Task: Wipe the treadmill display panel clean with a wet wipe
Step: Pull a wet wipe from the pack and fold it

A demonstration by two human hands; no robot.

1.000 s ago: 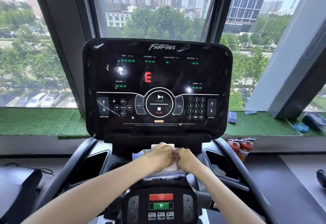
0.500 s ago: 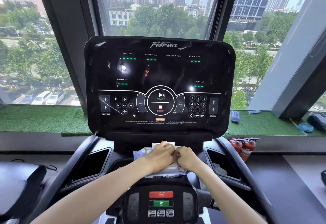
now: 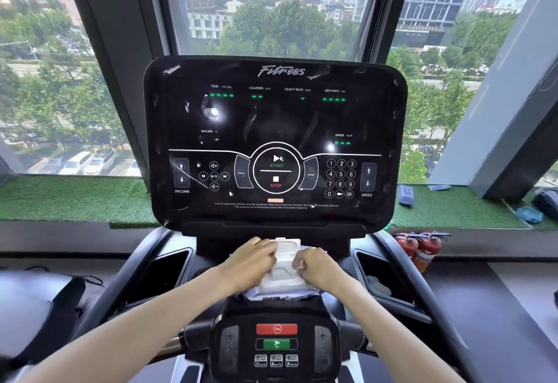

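Writing on the display panel (image 3: 274,129) reads "Fitness" along the top. TIME, CALORIES, HEART RATE and DISTANCE are set beneath it, and INCLINE and SPEED at mid-height. START, STOP, PROG, MODE and a number pad with OK are laid out along the lower part. Pale smears and bright reflections are seen across the black glass.

Just below the panel's lower edge a wipe pack (image 3: 282,281) is found, its white lid (image 3: 289,245) flipped up toward the panel. The pack is held by both hands. The left hand (image 3: 250,262) is curled over its left side, beside the raised lid. The right hand (image 3: 321,269) is curled at its right side, fingertips (image 3: 297,262) bent down at the opening. Whether a wipe is pinched cannot be told. Both hands lie apart from the panel.

Further below the panel a control pad (image 3: 229,349) is seen, with a red stop button (image 3: 277,329), a green button (image 3: 276,344) and keys marked 3, 6 and 9 km/h. Dark pockets (image 3: 163,277) are set below the panel on either side.

Lower right of the panel, two red fire extinguishers (image 3: 419,249) are stood on the floor. Right of the panel, a blue pack (image 3: 405,195) is laid on green turf (image 3: 75,198). Behind the panel, a window (image 3: 271,5) is filled with trees and towers.
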